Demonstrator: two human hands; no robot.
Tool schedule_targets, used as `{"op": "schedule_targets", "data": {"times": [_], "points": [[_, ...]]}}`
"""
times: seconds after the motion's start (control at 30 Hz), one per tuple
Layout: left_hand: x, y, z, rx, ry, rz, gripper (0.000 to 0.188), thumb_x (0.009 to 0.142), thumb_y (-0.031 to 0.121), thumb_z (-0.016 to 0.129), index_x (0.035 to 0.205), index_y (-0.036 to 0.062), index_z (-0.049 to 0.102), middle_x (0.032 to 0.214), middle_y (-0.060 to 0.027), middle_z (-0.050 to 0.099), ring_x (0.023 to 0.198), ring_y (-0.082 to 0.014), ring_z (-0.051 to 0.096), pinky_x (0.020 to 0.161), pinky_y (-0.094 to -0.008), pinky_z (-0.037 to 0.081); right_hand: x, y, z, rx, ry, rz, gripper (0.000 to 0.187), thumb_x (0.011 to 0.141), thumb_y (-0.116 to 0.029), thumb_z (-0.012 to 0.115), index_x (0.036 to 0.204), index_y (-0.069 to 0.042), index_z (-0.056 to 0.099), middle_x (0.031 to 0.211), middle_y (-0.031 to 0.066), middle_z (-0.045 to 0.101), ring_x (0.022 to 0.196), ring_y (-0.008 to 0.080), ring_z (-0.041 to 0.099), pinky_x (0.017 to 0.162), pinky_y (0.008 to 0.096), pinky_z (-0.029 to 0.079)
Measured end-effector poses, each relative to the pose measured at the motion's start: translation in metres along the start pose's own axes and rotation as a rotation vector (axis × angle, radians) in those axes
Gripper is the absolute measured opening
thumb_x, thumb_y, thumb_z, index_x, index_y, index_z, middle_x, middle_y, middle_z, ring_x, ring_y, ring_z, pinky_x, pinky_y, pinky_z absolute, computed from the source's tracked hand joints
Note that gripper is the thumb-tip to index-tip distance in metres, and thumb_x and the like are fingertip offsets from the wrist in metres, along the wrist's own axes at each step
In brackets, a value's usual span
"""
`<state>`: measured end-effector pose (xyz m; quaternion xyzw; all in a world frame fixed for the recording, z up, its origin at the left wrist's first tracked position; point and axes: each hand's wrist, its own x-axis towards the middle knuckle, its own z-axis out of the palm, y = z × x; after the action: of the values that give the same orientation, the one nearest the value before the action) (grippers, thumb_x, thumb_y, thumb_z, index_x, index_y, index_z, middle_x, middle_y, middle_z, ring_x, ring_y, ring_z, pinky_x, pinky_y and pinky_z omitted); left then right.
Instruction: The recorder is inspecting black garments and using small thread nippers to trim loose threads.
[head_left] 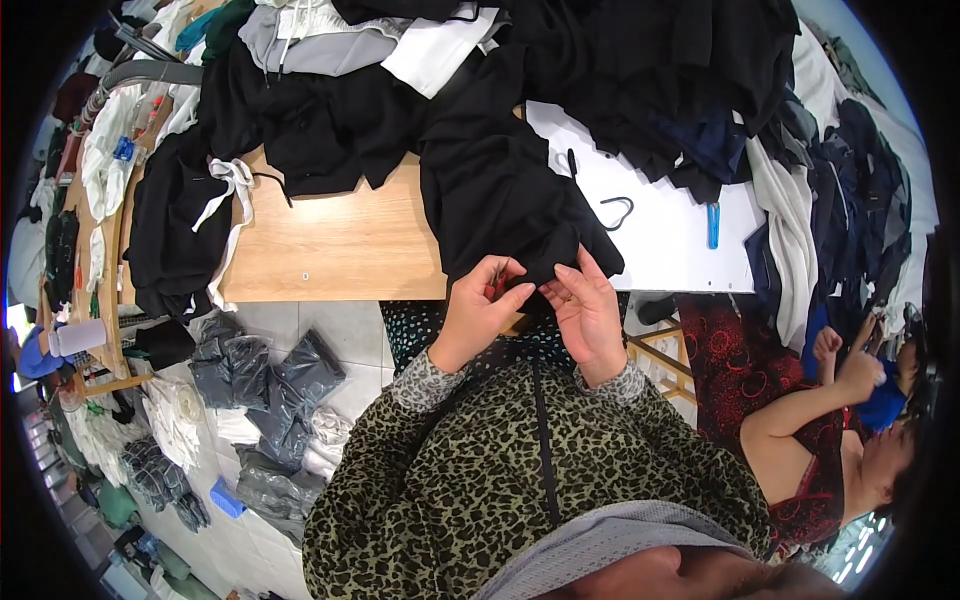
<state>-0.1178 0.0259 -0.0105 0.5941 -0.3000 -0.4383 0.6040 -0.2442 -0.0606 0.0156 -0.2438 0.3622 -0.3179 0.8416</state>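
A black cloth garment [490, 190] lies over the table, its near end hanging at the front edge by my body. My left hand [476, 312] is closed, its thumb and curled fingers pinching at that end. Something small and dark shows between those fingers; I cannot make out what it is. My right hand [588, 318] grips the cloth beside it, the thumb and fingertips folded over the edge. The two hands are close together but apart.
Black garments [640, 60] pile along the back. A blue-handled tool [713, 226] and a black cord loop [618, 214] lie on the white board [660, 250]. Grey plastic-wrapped packs [290, 390] lie on the floor at left. A person in a red-patterned garment [735, 370] sits at right.
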Motion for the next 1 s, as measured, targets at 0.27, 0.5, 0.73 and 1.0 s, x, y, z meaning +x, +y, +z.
{"op": "schedule_targets", "data": {"times": [0.27, 0.5, 0.73, 1.0], "points": [[-0.004, 0.002, 0.008, 0.475, 0.135, 0.494, 0.032, 0.073, 0.006, 0.073, 0.102, 0.0036, 0.06, 0.1, -0.0076, 0.054, 0.064, -0.0147, 0.057, 0.055, -0.0228, 0.047, -0.003, 0.007, -0.003, -0.045, -0.004, -0.046, 0.066, 0.089, -0.003, 0.056, 0.142, 0.005, 0.017, 0.093, 0.0055, 0.061, 0.081, 0.014, 0.06, 0.077, 0.0273, 0.049], [0.003, -0.004, -0.006, -0.093, -0.058, 0.003, 0.011, 0.087, 0.008, 0.061, 0.091, -0.0021, 0.059, 0.081, 0.0011, 0.054, 0.056, -0.0046, 0.046, 0.049, -0.0179, 0.037, 0.003, -0.002, -0.016, -0.541, -0.09, -0.469, 0.051, 0.085, -0.005, 0.06, 0.132, -0.002, 0.039, 0.114, 0.0116, 0.054, 0.111, 0.0198, 0.051, 0.092, 0.03, 0.043], [0.008, 0.016, -0.007, -0.454, -0.215, -0.442, 0.013, 0.089, 0.02, 0.06, 0.092, 0.0074, 0.061, 0.071, 0.007, 0.049, 0.053, -0.002, 0.046, 0.047, -0.016, 0.034, 0.029, -0.058, -0.012, -0.892, -0.669, -0.15, 0.049, 0.087, -0.007, 0.057, 0.133, -0.003, 0.039, 0.112, 0.0066, 0.059, 0.117, 0.0172, 0.048, 0.102, 0.0311, 0.031], [0.017, 0.017, 0.003, -0.47, -0.207, -0.482, 0.012, 0.089, 0.021, 0.061, 0.087, 0.0091, 0.06, 0.069, 0.0077, 0.045, 0.054, -0.0019, 0.04, 0.046, -0.0175, 0.033, 0.027, -0.05, -0.027, -0.489, -0.352, -0.234, 0.048, 0.086, -0.003, 0.058, 0.13, -0.002, 0.038, 0.082, 0.001, 0.054, 0.078, 0.0072, 0.048, 0.077, 0.0187, 0.036]]}}
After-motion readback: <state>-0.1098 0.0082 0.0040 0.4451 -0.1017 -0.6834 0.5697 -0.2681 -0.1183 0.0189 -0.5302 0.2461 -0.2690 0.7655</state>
